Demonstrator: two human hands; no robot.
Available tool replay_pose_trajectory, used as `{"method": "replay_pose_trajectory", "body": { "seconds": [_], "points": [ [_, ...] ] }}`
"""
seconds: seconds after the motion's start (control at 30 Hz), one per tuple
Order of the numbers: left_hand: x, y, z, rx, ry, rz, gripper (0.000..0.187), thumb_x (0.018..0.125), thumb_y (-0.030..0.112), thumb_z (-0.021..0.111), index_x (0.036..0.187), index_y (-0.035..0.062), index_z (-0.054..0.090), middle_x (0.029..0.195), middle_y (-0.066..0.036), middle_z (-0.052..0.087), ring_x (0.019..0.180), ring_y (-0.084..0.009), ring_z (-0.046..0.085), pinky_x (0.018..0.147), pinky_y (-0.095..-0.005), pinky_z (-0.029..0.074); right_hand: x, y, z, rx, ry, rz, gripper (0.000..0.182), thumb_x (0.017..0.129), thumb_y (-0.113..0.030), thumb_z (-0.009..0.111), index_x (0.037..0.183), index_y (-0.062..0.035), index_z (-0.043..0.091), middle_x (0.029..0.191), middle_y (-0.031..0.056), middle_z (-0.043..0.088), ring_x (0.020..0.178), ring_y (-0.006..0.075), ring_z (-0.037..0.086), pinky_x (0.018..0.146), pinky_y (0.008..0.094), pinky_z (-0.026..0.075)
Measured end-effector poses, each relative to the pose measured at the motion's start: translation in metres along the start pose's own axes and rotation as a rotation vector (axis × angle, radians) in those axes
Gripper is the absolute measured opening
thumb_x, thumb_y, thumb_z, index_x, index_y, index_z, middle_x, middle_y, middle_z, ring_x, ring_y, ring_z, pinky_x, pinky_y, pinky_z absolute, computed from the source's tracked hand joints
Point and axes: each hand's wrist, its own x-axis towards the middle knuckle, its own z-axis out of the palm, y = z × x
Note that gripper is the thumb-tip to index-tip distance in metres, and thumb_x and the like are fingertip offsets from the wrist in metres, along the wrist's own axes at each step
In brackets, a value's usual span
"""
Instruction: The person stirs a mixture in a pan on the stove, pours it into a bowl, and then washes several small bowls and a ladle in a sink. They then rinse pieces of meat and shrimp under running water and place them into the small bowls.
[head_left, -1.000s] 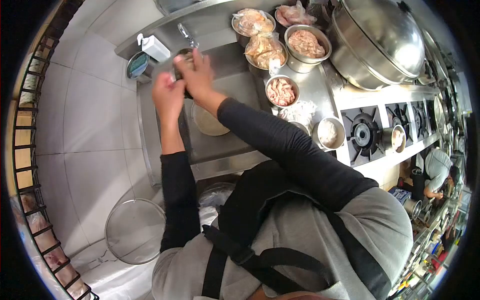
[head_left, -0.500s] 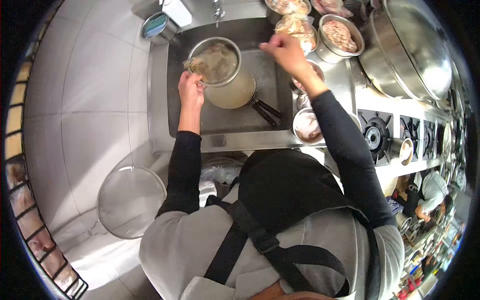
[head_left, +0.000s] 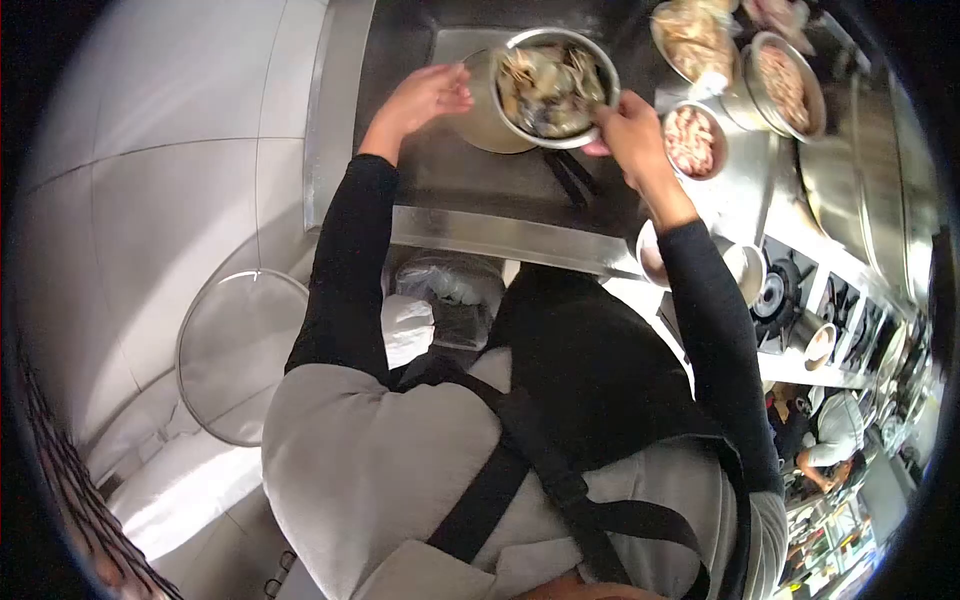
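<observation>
My right hand [head_left: 625, 135] grips the right rim of a round metal pot [head_left: 612, 75] above the sink. Inside it lie grey-brown pieces that look like raw shrimp [head_left: 550, 90]. My left hand [head_left: 430, 95] is off to the left of the pot, fingers stretched out and apart, with nothing in them. Partly covered by the held pot, a larger container of cloudy liquid [head_left: 475, 115] stands in the sink. Two dark handles [head_left: 570, 178] stick out beside it on the sink floor [head_left: 450, 190].
Right of the sink are metal pots of raw meat, including a pot of pink strips [head_left: 693, 140] and a taller pot [head_left: 785, 85]. Gas burners [head_left: 775, 295] line the right. A round mesh strainer [head_left: 240, 355] stands at the left. Another person [head_left: 838, 430] works farther off.
The metal pot has passed from my left hand to my right and shifted right. Its cloudy liquid no longer shows; the pieces inside do. My left hand has opened. The view has moved.
</observation>
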Motion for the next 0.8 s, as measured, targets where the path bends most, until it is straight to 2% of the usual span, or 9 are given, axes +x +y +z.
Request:
{"method": "replay_pose_trajectory", "body": {
  "seconds": [0.03, 0.1, 0.17, 0.23, 0.33, 0.4, 0.6, 0.7, 0.8],
  "points": [
    [0.021, -0.031, -0.037, 0.059, 0.124, -0.094, 0.020, 0.094, 0.016, 0.064, 0.111, 0.0058, 0.065, 0.092, -0.009, 0.070, 0.079, -0.0179, 0.068, 0.067, -0.0334, 0.056, -0.007, -0.001, -0.002, -0.006, 0.020, -0.006, 0.023, 0.090, -0.010, 0.061, 0.106, 0.0064, 0.060, 0.086, 0.0144, 0.065, 0.066, 0.0194, 0.069, 0.051, 0.0298, 0.060],
    [0.084, -0.141, -0.139, 1.164, 0.175, -0.135, 0.021, 0.094, 0.019, 0.059, 0.106, 0.0050, 0.070, 0.093, -0.012, 0.072, 0.080, -0.0248, 0.070, 0.067, -0.0412, 0.056, -0.004, 0.020, -0.010, -0.002, 0.025, 0.018, 0.017, 0.090, -0.009, 0.061, 0.100, 0.0052, 0.058, 0.078, 0.0098, 0.060, 0.060, 0.0176, 0.065, 0.050, 0.0294, 0.059],
    [0.125, -0.265, -0.219, 1.746, 0.055, 0.002, 0.032, 0.097, 0.021, 0.051, 0.117, 0.0005, 0.067, 0.110, -0.018, 0.070, 0.102, -0.0342, 0.067, 0.088, -0.0470, 0.053, -0.013, 0.017, -0.020, -0.001, -0.005, 0.093, 0.012, 0.090, -0.006, 0.060, 0.097, 0.0032, 0.057, 0.075, 0.0061, 0.056, 0.059, 0.0154, 0.061, 0.049, 0.0277, 0.058],
    [0.097, -0.244, -0.172, 0.996, 0.572, -0.547, 0.038, 0.100, 0.025, 0.044, 0.114, 0.0013, 0.069, 0.115, -0.020, 0.068, 0.104, -0.0352, 0.065, 0.089, -0.0464, 0.052, -0.024, 0.008, -0.023, 0.003, 0.017, 0.124, 0.009, 0.090, -0.003, 0.058, 0.098, 0.0013, 0.057, 0.077, 0.0056, 0.058, 0.063, 0.0132, 0.060, 0.050, 0.0261, 0.058],
    [0.102, -0.297, -0.187, 1.430, 0.520, -0.288, 0.039, 0.101, 0.027, 0.044, 0.111, 0.0001, 0.070, 0.115, -0.021, 0.068, 0.102, -0.0349, 0.066, 0.088, -0.0453, 0.051, -0.037, -0.006, -0.034, -0.041, 0.050, 0.174, 0.008, 0.090, -0.002, 0.059, 0.098, 0.0003, 0.057, 0.078, 0.0045, 0.059, 0.065, 0.0105, 0.060, 0.050, 0.0244, 0.057],
    [0.109, -0.312, -0.176, 1.212, 0.856, -0.207, 0.043, 0.090, 0.043, 0.055, 0.100, 0.0053, 0.071, 0.089, -0.018, 0.069, 0.080, -0.0377, 0.068, 0.076, -0.0522, 0.053, -0.043, -0.006, -0.043, -0.031, 0.056, 0.192, 0.012, 0.089, 0.002, 0.057, 0.101, 0.0006, 0.056, 0.083, 0.0053, 0.061, 0.065, 0.0106, 0.061, 0.052, 0.0240, 0.058],
    [0.100, -0.285, -0.144, 1.232, 0.635, -0.627, 0.035, 0.097, 0.035, 0.059, 0.111, 0.0049, 0.071, 0.111, -0.016, 0.070, 0.104, -0.0332, 0.067, 0.087, -0.0461, 0.053, -0.054, -0.012, -0.057, -0.077, 0.061, 0.203, 0.027, 0.090, 0.000, 0.059, 0.116, 0.0031, 0.056, 0.085, 0.0074, 0.065, 0.062, 0.0122, 0.064, 0.052, 0.0244, 0.057],
    [0.060, -0.269, -0.157, 1.129, 0.389, -0.409, 0.037, 0.099, 0.035, 0.054, 0.114, 0.0049, 0.070, 0.112, -0.015, 0.069, 0.100, -0.0317, 0.065, 0.085, -0.0446, 0.052, -0.068, -0.031, -0.056, -0.168, 0.042, 0.436, 0.024, 0.088, -0.014, 0.067, 0.107, -0.0003, 0.063, 0.087, 0.0071, 0.066, 0.071, 0.0144, 0.065, 0.062, 0.0288, 0.052],
    [0.051, -0.217, -0.168, 0.736, 0.150, -0.371, 0.039, 0.100, 0.035, 0.049, 0.117, 0.0049, 0.069, 0.113, -0.014, 0.069, 0.095, -0.0302, 0.064, 0.083, -0.0430, 0.051, -0.075, 0.016, -0.066, 0.000, -0.024, -0.039, 0.026, 0.089, -0.018, 0.065, 0.102, 0.0049, 0.061, 0.083, 0.0162, 0.067, 0.066, 0.0207, 0.069, 0.054, 0.0315, 0.057]
  ]
}}
